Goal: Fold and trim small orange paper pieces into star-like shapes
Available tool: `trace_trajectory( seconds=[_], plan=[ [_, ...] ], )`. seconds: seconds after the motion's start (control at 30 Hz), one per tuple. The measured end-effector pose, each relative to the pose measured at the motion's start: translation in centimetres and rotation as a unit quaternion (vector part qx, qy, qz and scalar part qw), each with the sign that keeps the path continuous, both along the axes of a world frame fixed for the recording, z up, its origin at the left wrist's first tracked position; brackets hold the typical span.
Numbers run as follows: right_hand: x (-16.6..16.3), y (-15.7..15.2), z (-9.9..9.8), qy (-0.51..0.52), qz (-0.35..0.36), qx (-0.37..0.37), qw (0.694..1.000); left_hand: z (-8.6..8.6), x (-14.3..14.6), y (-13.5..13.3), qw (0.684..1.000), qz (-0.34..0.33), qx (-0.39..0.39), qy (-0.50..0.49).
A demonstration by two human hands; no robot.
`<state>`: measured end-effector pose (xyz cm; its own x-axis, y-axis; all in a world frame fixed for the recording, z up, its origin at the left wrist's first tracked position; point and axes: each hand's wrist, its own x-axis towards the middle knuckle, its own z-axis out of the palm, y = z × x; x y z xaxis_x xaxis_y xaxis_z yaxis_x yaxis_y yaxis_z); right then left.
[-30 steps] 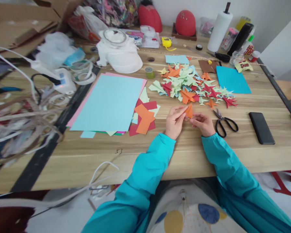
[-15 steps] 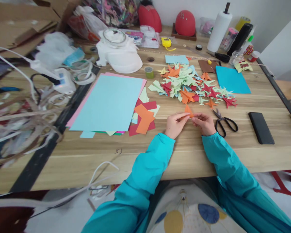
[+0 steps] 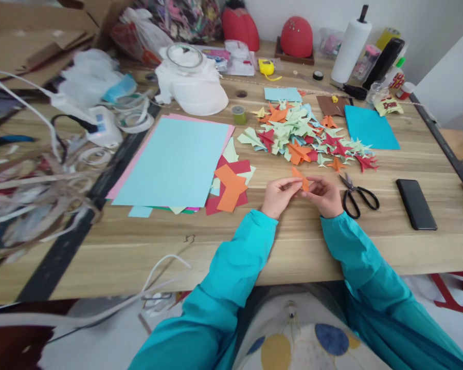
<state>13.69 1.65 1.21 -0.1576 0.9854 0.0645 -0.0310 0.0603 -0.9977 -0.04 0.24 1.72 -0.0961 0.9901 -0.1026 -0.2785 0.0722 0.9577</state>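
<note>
A small folded piece of orange paper (image 3: 300, 178) is pinched between my two hands, just above the table. My left hand (image 3: 280, 196) grips its left side with thumb and fingertips. On the other side, my right hand (image 3: 324, 195) pinches it with the fingers curled. Beyond the hands lies a heap of folded paper shapes (image 3: 293, 128) in pale green, orange, red and blue. Scissors with black handles (image 3: 358, 195) rest to the right of my right hand. Loose cut paper pieces, with an orange one (image 3: 231, 187) on top, lie to the left.
A stack of coloured sheets, light blue on top (image 3: 173, 162), lies left of centre. A black phone (image 3: 415, 204) is at the right. Farther back are a white cap (image 3: 195, 85), a green spool (image 3: 238, 115) and a blue square sheet (image 3: 371, 127). Cords and straps (image 3: 42, 190) clutter the left.
The orange paper has turned in my fingers and now shows a longer, slanted shape. My right fingers have shifted slightly on it. The view has moved a little.
</note>
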Motion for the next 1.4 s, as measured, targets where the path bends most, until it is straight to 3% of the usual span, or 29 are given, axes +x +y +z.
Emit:
trace_trajectory(
  seconds=[0.17, 0.4, 0.77, 1.0, 1.4],
  plan=[
    [-0.27, -0.25, 0.04, -0.057, 0.004, 0.035, 0.998, -0.39, 0.0, 0.2, 0.997, 0.017, -0.031, -0.073],
    [-0.24, -0.21, -0.34, -0.094, -0.008, 0.043, 0.995, 0.01, -0.37, 0.15, 0.973, -0.038, -0.102, -0.204],
    [-0.41, -0.34, -0.33, -0.075, 0.011, 0.055, 0.996, 0.34, -0.3, 0.01, 0.981, -0.051, -0.079, -0.167],
    [-0.37, -0.32, -0.35, -0.059, 0.018, 0.041, 0.997, 0.17, -0.42, 0.14, 0.97, -0.066, -0.094, -0.216],
    [-0.23, -0.23, 0.48, 0.022, 0.022, -0.042, 0.999, -0.25, -0.53, 0.34, 0.977, -0.08, -0.065, -0.186]
  ],
)
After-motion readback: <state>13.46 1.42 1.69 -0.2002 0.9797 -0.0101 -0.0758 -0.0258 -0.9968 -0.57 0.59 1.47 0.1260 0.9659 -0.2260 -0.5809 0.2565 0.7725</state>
